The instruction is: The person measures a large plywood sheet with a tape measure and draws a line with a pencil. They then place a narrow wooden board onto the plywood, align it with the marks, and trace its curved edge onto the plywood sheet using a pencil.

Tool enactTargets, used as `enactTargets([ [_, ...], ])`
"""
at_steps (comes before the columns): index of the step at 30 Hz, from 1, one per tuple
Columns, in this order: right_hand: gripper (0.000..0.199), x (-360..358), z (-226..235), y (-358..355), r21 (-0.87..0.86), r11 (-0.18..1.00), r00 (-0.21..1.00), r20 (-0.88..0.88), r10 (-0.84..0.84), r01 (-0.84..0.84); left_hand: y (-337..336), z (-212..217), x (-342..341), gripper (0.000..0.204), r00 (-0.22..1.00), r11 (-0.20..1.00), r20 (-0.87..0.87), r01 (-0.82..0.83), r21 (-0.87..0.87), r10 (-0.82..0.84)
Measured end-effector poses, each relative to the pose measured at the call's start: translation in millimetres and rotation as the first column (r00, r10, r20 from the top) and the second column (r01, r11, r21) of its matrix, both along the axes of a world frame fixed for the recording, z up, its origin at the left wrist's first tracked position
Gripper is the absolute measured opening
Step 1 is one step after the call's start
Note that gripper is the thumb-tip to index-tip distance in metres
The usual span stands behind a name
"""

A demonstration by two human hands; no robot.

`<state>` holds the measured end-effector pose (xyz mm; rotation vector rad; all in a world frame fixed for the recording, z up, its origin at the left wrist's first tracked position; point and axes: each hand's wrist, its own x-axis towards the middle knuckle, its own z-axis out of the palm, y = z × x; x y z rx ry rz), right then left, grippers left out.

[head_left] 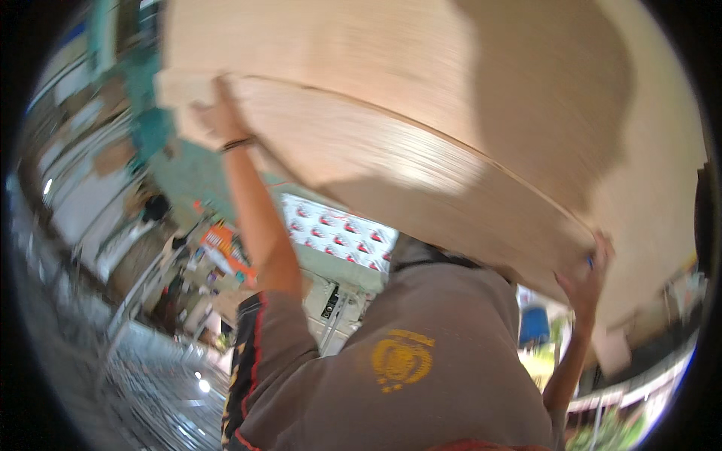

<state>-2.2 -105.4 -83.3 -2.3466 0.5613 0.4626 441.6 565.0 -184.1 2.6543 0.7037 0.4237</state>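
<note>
A long, light-brown plywood panel [361, 143] slants across the view in front of my body, over a larger plywood sheet [376, 37]. My left hand [222, 116], with a dark band at its wrist, is at the panel's left end. Its thumb and fingers spread over the wood there and are slightly blurred. At the lower right end, my right hand [587, 278] grips the corner, thumb on the near side and fingers along the end. The panel hides part of the right fingers. A narrow dark line separates the panel's far edge from the sheet.
Below the panel lies a white printed sheet [338, 233] with red marks. An orange-and-white package [226, 248] rests among clutter at left. Stacked boards [83, 158] and a metal rail [135, 293] stand farther left. A blue object [534, 327] shows beside my right forearm.
</note>
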Motion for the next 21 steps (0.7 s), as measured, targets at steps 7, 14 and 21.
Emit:
enactTargets([
  [7,0.12,-4.7,-5.2,-3.5,-0.053,0.998,0.999,-0.032,0.039,-0.04,-60.6,28.3,-0.8,0.122,0.981,0.978,0.021,-0.189,-0.084,0.192],
  [14,0.119,-4.5,-3.1,0.2,-0.029,0.999,1.0,-0.017,0.022,-0.023,-62.9,36.0,-3.3,0.12,0.974,0.973,0.006,-0.226,-0.053,0.226],
  [21,0.107,3.2,0.3,-2.3,-0.021,0.998,0.999,0.015,0.052,-0.052,-65.8,34.8,-2.7,0.118,0.973,0.974,-0.042,-0.228,0.007,0.228],
])
